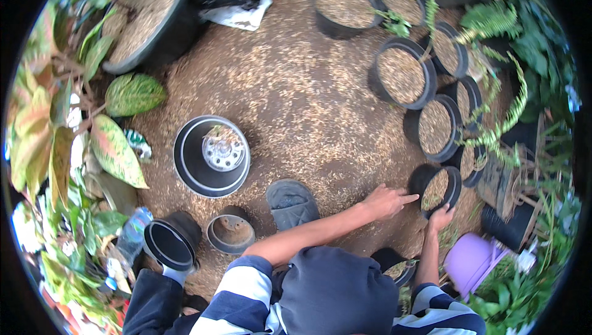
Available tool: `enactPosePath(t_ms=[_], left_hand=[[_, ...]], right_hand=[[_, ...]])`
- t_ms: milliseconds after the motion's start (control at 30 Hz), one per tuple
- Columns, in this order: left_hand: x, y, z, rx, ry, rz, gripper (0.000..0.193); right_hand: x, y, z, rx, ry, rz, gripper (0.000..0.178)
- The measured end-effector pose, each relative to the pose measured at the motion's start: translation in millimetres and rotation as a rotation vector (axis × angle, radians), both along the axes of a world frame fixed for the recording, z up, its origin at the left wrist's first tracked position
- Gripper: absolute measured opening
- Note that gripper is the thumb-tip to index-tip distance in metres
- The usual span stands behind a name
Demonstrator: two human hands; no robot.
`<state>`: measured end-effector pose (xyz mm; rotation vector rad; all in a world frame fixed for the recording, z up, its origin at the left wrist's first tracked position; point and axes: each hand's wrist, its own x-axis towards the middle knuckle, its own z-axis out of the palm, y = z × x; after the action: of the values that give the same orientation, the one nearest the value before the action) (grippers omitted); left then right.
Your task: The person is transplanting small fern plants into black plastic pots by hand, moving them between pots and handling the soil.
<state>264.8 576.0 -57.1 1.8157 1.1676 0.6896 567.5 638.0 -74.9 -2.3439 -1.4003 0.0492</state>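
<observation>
My right hand (441, 217) grips the near side of a round black plant pot (418, 182), tilted a little, with husk-like filling and bits of green inside. Just left of that pot, my left hand (383, 203) hovers over the ground with its index finger stretched toward the pot's wall. Nothing shows in the left hand. Several black pots filled with the same pale material stand in a curved row beyond, among them a large filled pot (402, 74) and another filled pot (435, 126) close to the held one.
To the left, a black pot (179, 150) holds a perforated clear plastic pot (223, 150). Nearer stand a small grey pot (230, 231), an empty black pot (169, 245) and a plastic bottle (133, 236). A purple pot (464, 264) lies at right; a big tub (154, 20) stands far left.
</observation>
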Motion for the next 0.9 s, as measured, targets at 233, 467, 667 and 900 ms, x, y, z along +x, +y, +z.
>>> enactPosePath(t_ms=[233,467,667,900], left_hand=[[-62.4,-4.8,7.4,-0.083,-0.307,0.247,0.058],[-82.4,-14.5,16.4,-0.032,-0.419,0.431,0.050],[-52.5,-13.7,36.0,-0.129,-0.687,0.510,0.045],[-32.3,2.3,23.1,-0.321,-0.547,0.429,0.046]], right_hand=[[7.9,4.5,6.3,-0.001,0.072,-0.066,0.046],[22.5,25.0,-14.8,-0.088,-0.046,-0.074,0.050],[67.9,23.7,-18.4,0.115,-0.012,-0.054,0.040],[4.7,16.6,-4.4,-0.008,-0.001,-0.189,0.042]])
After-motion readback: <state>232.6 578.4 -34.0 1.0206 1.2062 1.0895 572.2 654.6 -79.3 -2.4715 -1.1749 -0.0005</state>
